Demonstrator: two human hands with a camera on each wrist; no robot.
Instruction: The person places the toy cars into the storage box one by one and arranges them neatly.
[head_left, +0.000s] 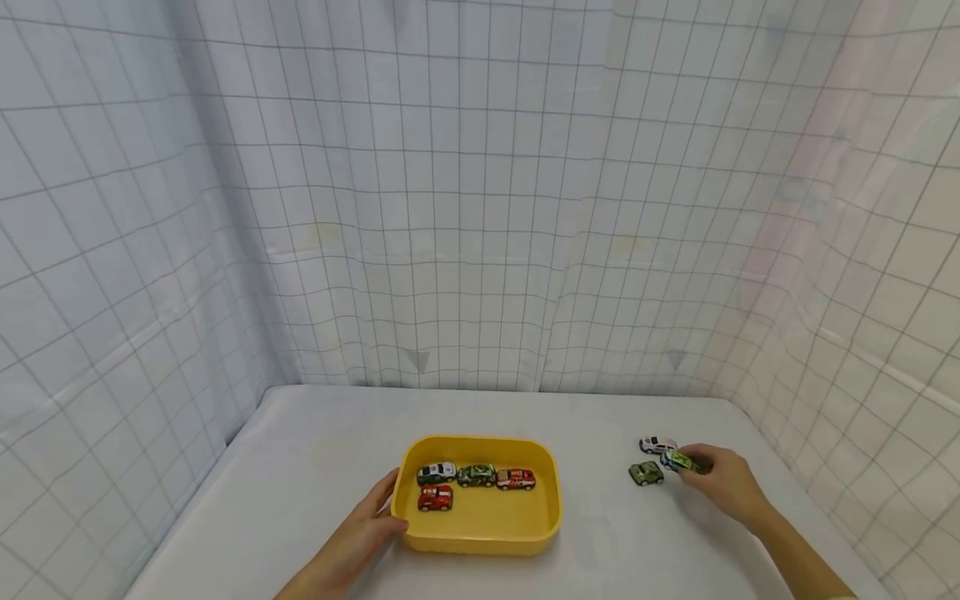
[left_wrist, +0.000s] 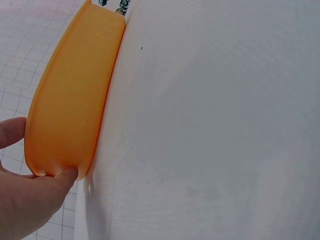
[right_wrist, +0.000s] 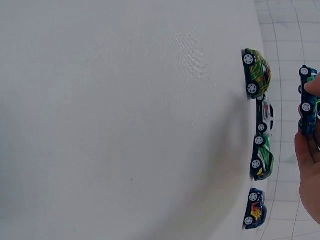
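Note:
At the left end of a yellow tray (head_left: 487,547), my left hand (head_left: 358,533) grips the wall, its thumb on the near side. The left wrist view shows the same thumb and fingers on the tray (left_wrist: 75,85). My right hand (head_left: 723,483) pinches a blue-and-green toy car (head_left: 677,460), held above the table in the right wrist view. Beside it on the table are a white toy car (head_left: 657,445) and a green camouflage toy car (head_left: 646,473). Inside the tray sit a white-and-green car (head_left: 437,473), a green car (head_left: 477,475), an orange-red car (head_left: 516,478) and a red car (head_left: 435,498).
A white cloth covers the table (head_left: 315,442), with grid-patterned curtains (head_left: 480,208) behind and at both sides. In the right wrist view, a green-and-white car (right_wrist: 263,157) and a dark blue car (right_wrist: 255,209) also stand on the table.

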